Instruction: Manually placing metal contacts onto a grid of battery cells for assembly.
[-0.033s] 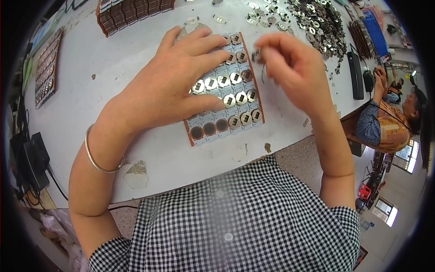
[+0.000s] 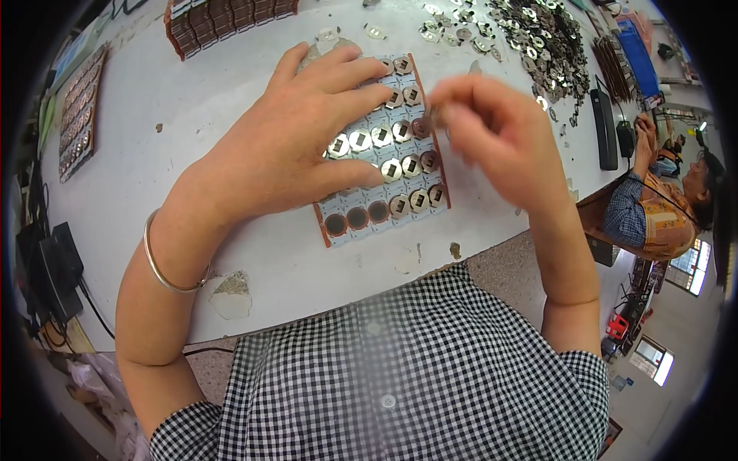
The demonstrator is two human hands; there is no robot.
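A light-blue circuit board panel (image 2: 389,187) with orange-brown side edges lies on the table, bearing rows of shiny round metal clips (image 2: 391,170). In its nearest row, several spots at the left show dark discs (image 2: 357,217) instead. My left hand (image 2: 296,138) rests flat across the panel's left part with fingers spread, hiding the clips beneath. At the panel's right edge, the thumb and forefinger of my right hand (image 2: 503,134) are pinched on a small metal piece (image 2: 439,117), blurred by motion and mostly hidden.
A heap of loose metal clips (image 2: 538,54) lies at the far right, with several scattered clips (image 2: 453,27) beside it. Stacked brown panels (image 2: 231,24) stand far left. Another filled panel (image 2: 83,115) lies left. A person (image 2: 661,196) sits at the right.
My right hand has moved slightly nearer to me and toward the panel's right edge, its fingertips now beside the third row. My left hand has stayed in place.
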